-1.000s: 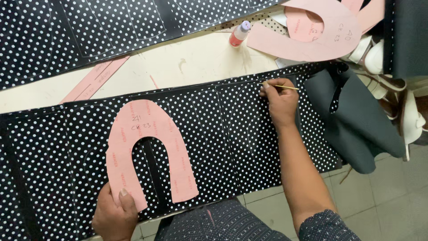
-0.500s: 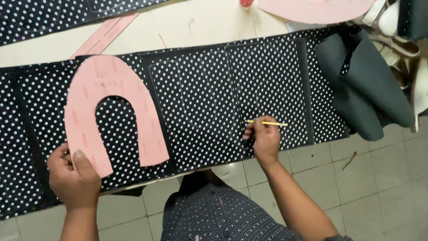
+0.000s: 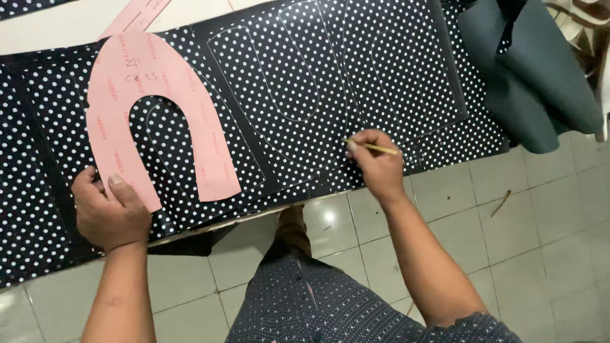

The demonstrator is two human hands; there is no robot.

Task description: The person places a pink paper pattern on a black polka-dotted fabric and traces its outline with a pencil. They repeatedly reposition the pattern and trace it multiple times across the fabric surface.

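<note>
— So which step is in hand here?

— Marking out, by the look of it. The pink horseshoe-shaped pattern (image 3: 127, 114) lies flat on the black white-dotted fabric (image 3: 394, 70), toward the left of the tabletop (image 3: 51, 25). The left hand (image 3: 111, 213) presses on its near left leg, thumb on top of the card and fingers curled at its edge, pinning it down.

— And the right hand?

— The right hand (image 3: 375, 165) is clenched around a thin yellow marking stick (image 3: 373, 148), held like a pen. Its tip rests on the fabric near the edge closest to the person, well apart from the pattern, to the right of it.

— Is anything already drawn?

— Yes, faint pale outlines (image 3: 286, 82) of the same curved shape show on the fabric between the two hands and farther right. My judgement is that the pattern sits at a fresh spot, not yet traced.

— What would the next move call for?

— Probably bringing the stick across to the pattern's edge and running it round while the left hand keeps the card from slipping; the inner curve needs a steady press.

— Anything else about?

— A folded grey sheet (image 3: 534, 70) hangs off the far right, and pale floor tiles (image 3: 540, 241) show below.
</note>
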